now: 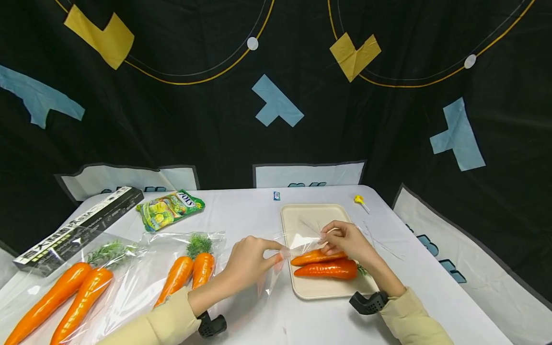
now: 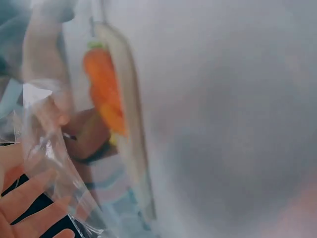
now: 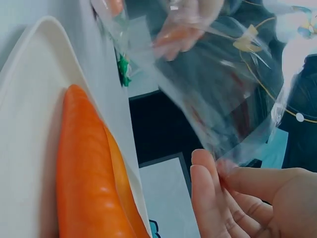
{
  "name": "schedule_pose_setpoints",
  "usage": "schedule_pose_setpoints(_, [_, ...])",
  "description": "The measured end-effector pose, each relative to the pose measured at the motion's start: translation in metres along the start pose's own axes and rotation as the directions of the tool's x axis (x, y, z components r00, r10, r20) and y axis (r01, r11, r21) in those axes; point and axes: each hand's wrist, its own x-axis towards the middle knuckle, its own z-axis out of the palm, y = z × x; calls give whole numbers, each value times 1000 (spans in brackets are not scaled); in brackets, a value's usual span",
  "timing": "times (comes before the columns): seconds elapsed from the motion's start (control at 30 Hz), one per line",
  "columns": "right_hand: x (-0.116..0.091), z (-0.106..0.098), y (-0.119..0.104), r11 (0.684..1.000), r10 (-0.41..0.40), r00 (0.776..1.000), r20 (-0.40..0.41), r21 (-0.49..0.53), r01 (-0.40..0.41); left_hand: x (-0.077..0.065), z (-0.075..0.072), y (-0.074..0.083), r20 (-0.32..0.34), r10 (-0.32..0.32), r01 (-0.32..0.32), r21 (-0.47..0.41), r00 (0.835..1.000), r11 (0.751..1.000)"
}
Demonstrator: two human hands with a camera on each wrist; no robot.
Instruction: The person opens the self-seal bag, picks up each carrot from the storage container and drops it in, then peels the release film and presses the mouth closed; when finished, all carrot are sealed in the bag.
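A clear plastic bag [image 3: 223,94] is stretched between the two hands above the tray. My left hand [image 1: 252,261] pinches its left end between thumb and fingers. At the other end, my right hand [image 1: 347,242] pinches the film with thumb and fingertips. Two orange carrots [image 1: 326,269] lie side by side on the beige tray [image 1: 312,291], just below the right hand. Some green top shows at the right end of the nearer carrot. Through the film, the left wrist view shows the tray's carrots [image 2: 105,87] blurred.
Bagged carrots with green tops [image 1: 84,302] lie at left, beside another bagged pair [image 1: 202,268]. Behind them are a long black box [image 1: 82,225] and a green snack packet [image 1: 171,209]. A small blue packet [image 1: 276,196] and a yellow-topped item [image 1: 359,200] lie farther back.
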Motion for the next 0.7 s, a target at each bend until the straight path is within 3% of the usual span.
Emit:
schedule_pose_setpoints(0.23, [0, 3, -6, 997, -48, 999, -17, 54, 49, 2, -24, 0, -126, 9, -20, -88, 992, 996])
schedule_pose_setpoints(0.43, [2, 6, -8, 989, -87, 996, -14, 118, 88, 6, -48, 3, -161, 31, -48, -104, 986, 993])
schedule_pose_setpoints(0.57, [2, 9, -16, 986, -48, 999, 14, 158, 45, 8, -65, 5, -172, 85, -91, -29, 981, 995])
schedule_pose_setpoints(0.7, [0, 10, -25, 982, -16, 998, 66, 189, 3, 9, -78, 6, -184, 195, -178, 106, 963, 978])
